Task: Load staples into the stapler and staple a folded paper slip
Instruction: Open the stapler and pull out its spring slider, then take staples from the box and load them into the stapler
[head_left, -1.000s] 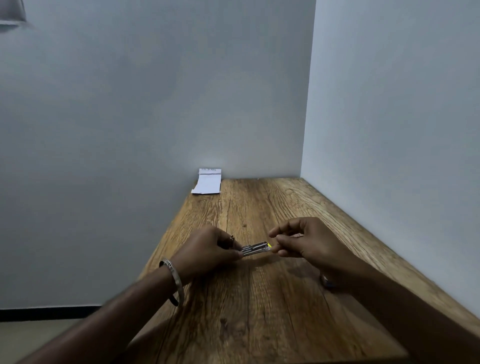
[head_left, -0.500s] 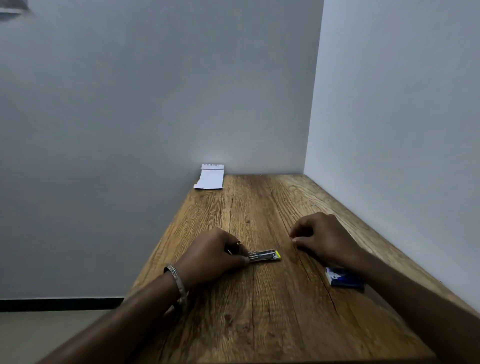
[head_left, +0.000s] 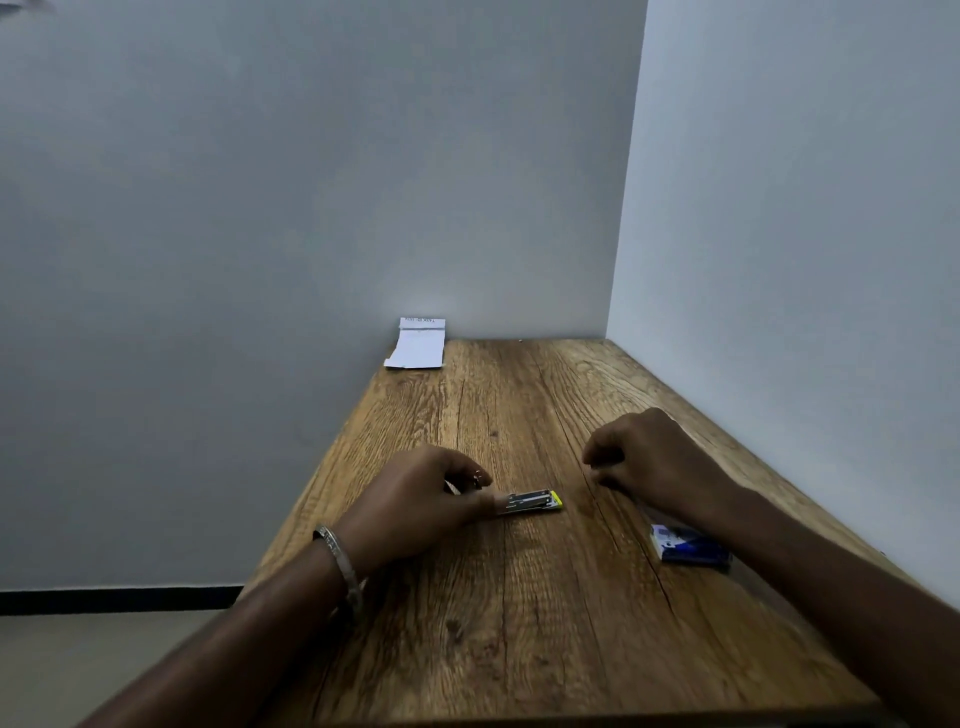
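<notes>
A small metal stapler (head_left: 532, 502) with a yellow tip lies flat on the wooden table (head_left: 519, 623). My left hand (head_left: 423, 499) grips its near end between thumb and fingers, and a steel bangle sits on that wrist. My right hand (head_left: 644, 460) rests on the table to the right of the stapler, fingers curled, apart from it; I cannot see anything in it. A blue and white staple box (head_left: 688, 544) lies under my right forearm. A white folded paper slip (head_left: 418, 347) lies at the far left corner against the wall.
Grey walls close the table at the back and along the right side. The table's left edge drops to the floor, where a dark skirting strip (head_left: 119, 597) runs.
My right hand let go of the stapler's yellow end and moved right onto the table. The stapler now lies flat, held only by my left hand. The staple box came into view.
</notes>
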